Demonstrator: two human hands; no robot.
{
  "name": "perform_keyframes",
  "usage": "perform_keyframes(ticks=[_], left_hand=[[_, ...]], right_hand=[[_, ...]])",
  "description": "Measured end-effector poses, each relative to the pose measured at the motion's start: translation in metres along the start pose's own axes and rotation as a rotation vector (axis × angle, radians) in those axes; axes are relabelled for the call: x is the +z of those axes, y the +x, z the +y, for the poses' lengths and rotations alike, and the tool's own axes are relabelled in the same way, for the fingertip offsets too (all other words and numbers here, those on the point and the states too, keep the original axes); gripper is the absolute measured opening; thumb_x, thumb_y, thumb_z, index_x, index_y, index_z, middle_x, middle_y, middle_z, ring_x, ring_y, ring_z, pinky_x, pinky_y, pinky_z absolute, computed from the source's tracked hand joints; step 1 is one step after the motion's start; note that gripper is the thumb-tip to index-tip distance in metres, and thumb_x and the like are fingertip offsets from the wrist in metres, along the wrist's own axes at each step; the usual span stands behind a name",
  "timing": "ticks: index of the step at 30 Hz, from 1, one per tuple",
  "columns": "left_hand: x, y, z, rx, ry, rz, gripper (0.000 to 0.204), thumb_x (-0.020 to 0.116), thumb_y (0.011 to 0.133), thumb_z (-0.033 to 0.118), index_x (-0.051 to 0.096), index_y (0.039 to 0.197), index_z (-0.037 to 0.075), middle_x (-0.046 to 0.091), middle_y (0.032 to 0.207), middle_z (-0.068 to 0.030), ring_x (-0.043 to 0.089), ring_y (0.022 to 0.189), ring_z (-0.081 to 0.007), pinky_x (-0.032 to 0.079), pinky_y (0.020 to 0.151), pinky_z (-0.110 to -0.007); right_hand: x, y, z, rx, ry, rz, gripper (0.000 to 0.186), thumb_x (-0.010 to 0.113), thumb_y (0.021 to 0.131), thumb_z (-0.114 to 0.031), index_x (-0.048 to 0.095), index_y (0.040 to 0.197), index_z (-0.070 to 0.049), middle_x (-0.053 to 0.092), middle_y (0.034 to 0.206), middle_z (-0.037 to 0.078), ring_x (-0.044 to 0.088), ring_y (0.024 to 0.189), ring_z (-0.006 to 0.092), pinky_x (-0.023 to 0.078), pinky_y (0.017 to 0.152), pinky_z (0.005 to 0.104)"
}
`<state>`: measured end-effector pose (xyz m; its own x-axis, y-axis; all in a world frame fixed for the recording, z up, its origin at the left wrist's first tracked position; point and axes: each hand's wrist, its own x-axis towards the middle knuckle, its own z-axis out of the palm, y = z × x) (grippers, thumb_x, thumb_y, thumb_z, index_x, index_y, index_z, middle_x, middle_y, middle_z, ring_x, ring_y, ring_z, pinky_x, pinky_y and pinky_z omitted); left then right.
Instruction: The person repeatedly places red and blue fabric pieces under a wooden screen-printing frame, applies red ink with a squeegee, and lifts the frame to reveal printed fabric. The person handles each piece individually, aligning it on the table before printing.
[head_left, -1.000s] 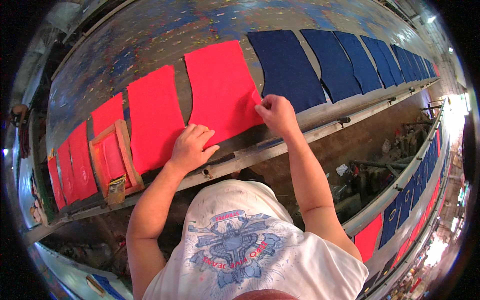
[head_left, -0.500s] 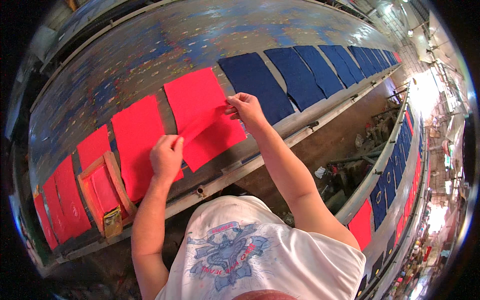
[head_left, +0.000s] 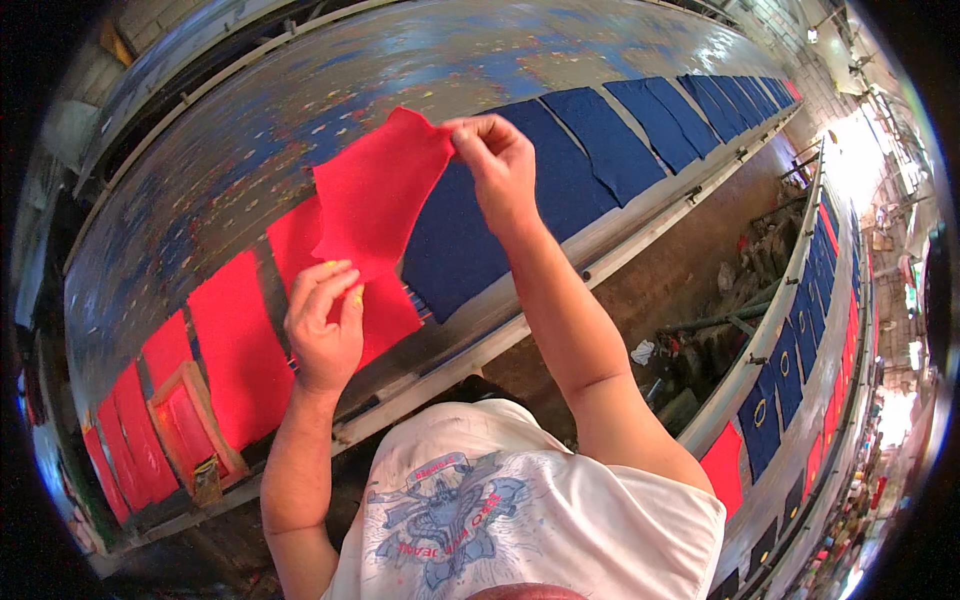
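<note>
My right hand (head_left: 497, 160) pinches the top right corner of a red fabric piece (head_left: 380, 180), raised at a slant above the long table (head_left: 250, 190). My left hand (head_left: 325, 325) is at the lower edge of that piece, thumb and fingers apart, with yellow marks on the fingertips. Whether those fingers touch the cloth I cannot tell. Beneath the raised piece, another red area of fabric (head_left: 390, 320) lies on the table, partly covered. A dark blue fabric piece (head_left: 500, 210) lies flat just right of it.
More red pieces (head_left: 240, 345) lie to the left, with a wood-framed screen (head_left: 190, 425) standing over one of them. Blue pieces (head_left: 655, 120) run off to the far right. A metal rail (head_left: 460, 360) edges the table. A second table with fabric (head_left: 760, 430) is across the aisle.
The red piece has been raised and swung up, its corner still in my right hand. My left hand's fingers have spread from a pinch. The view has shifted somewhat.
</note>
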<state>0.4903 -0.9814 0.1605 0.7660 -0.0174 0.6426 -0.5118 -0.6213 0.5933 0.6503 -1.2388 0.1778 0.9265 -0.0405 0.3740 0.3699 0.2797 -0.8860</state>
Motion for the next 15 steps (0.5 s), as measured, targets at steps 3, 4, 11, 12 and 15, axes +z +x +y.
perform_keyframes(ticks=[3,4,11,12,15], left_hand=[[0.045,-0.015,0.004,-0.016,-0.023,-0.109,0.023,0.083,0.088,-0.008,0.078,0.108,0.002,0.078,0.115,-0.0179,0.076,0.111,-0.0368,0.062,0.098,-0.047],[0.055,-0.021,0.004,-0.015,-0.028,-0.159,0.022,0.083,0.088,-0.007,0.078,0.107,0.002,0.078,0.115,-0.0180,0.076,0.110,-0.0375,0.062,0.097,-0.047],[0.063,-0.067,0.009,-0.008,0.296,-0.562,0.035,0.082,0.087,0.004,0.074,0.121,0.002,0.073,0.126,-0.0186,0.072,0.117,-0.0409,0.060,0.100,-0.051],[0.056,-0.073,0.009,-0.009,0.399,-0.611,0.039,0.081,0.087,0.003,0.073,0.124,0.001,0.072,0.127,-0.0186,0.071,0.118,-0.0411,0.060,0.100,-0.051],[0.031,-0.088,-0.005,-0.084,0.686,-0.833,0.038,0.078,0.086,0.004,0.070,0.123,0.000,0.069,0.124,-0.0201,0.070,0.117,-0.0416,0.060,0.100,-0.052]], right_hand=[[-0.052,-0.021,-0.002,0.087,-0.358,0.021,0.011,0.075,0.107,-0.008,0.077,0.102,0.002,0.082,0.102,0.005,0.070,0.089,0.0080,0.059,0.081,0.0289],[-0.068,-0.028,-0.003,0.111,-0.492,0.041,0.013,0.080,0.100,-0.013,0.079,0.099,0.000,0.081,0.092,0.009,0.076,0.083,0.0161,0.061,0.077,0.0341],[-0.145,-0.064,-0.004,0.249,-1.259,-0.378,0.017,0.074,0.096,-0.020,0.078,0.091,-0.004,0.081,0.101,0.020,0.080,0.097,0.0419,0.064,0.087,0.0542],[-0.150,-0.067,-0.001,0.236,-1.338,-0.420,0.017,0.075,0.096,-0.021,0.078,0.091,-0.004,0.081,0.102,0.020,0.080,0.098,0.0408,0.065,0.087,0.0542],[-0.152,-0.077,0.009,0.092,-1.416,-0.443,0.014,0.076,0.095,-0.019,0.077,0.092,-0.005,0.078,0.101,0.019,0.079,0.096,0.0405,0.065,0.085,0.0544]])
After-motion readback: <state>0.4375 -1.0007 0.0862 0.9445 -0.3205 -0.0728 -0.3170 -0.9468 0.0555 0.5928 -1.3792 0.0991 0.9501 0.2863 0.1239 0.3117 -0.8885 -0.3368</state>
